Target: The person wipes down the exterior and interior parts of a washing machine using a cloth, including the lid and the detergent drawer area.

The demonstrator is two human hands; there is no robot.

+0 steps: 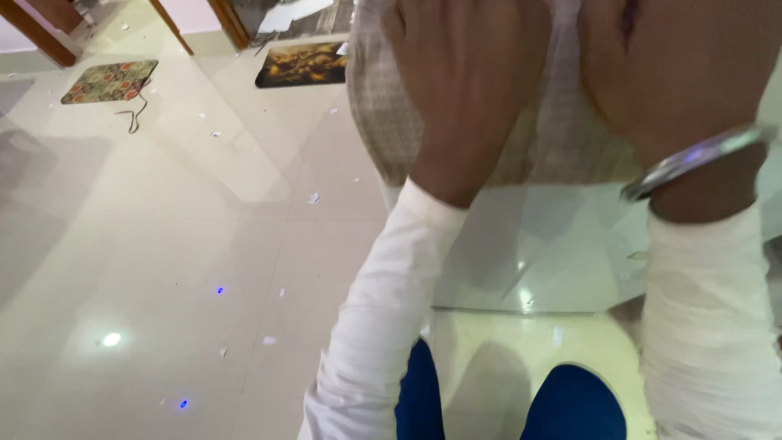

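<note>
My left hand (468,90) and my right hand (676,73) lie side by side, backs up, on a beige woven cloth (562,130) at the top of the view. The fingers of both run out of the frame, so their grip is hidden. A silver bangle (692,159) circles my right wrist. Both arms are in white sleeves (375,326). The cloth rests on a glass tabletop (538,261) whose near edge crosses just above my blue-trousered knees (570,407).
A glossy cream tiled floor (163,244) spreads to the left, dotted with small white scraps. A patterned mat (110,81) with a cord beside it and a dark gold-printed mat (301,65) lie at the far side. Wooden furniture legs (37,33) stand top left.
</note>
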